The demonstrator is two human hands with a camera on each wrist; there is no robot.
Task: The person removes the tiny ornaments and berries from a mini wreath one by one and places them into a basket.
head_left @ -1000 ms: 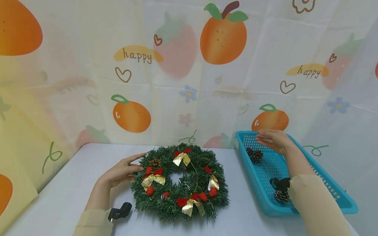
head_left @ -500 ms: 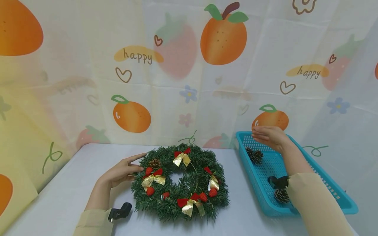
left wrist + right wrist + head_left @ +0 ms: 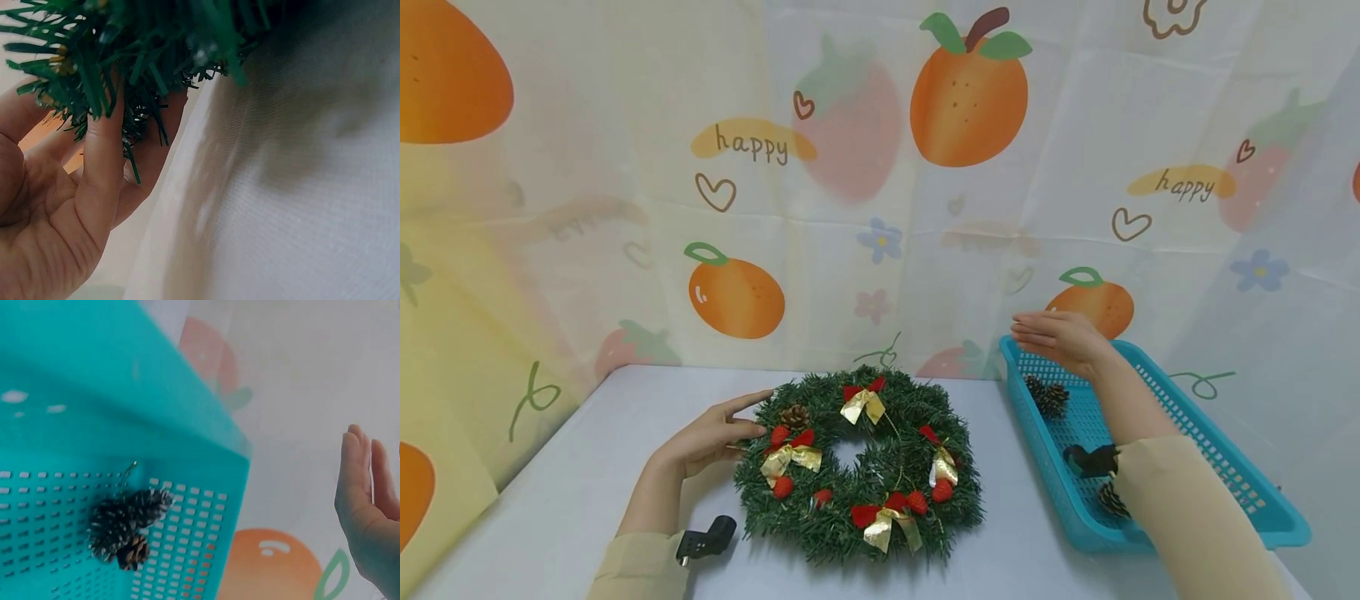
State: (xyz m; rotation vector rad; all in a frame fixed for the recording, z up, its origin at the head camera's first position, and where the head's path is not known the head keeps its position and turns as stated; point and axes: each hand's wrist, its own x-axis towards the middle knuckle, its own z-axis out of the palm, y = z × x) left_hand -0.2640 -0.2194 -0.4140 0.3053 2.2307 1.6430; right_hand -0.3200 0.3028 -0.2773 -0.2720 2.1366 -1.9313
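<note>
A green Christmas wreath [image 3: 859,542] with red-and-gold bows, red berries and a pine cone [image 3: 794,416] lies on the white table. My left hand [image 3: 709,435] holds its left edge. Up close in the left wrist view, the thumb and fingers [image 3: 103,169] reach into the green tips, which hide the fingertips. Over the far left corner of a blue basket [image 3: 1052,492] is my right hand [image 3: 1060,340], its fingers straight and together, with nothing seen in it. Inside the basket, dark pine cones [image 3: 115,525] cluster at the far end; another pine cone [image 3: 1112,498] is partly covered by the right wrist camera.
Behind the table [image 3: 587,467] hangs a white cloth [image 3: 842,275] printed with oranges and strawberries. Between the wreath and the basket runs a strip of bare tabletop. The basket's raised rim [image 3: 1026,425] stands to the right of it.
The right hand has moved left and slightly up from above the basket's inside to its far left corner. The left hand and the wreath stay put.
</note>
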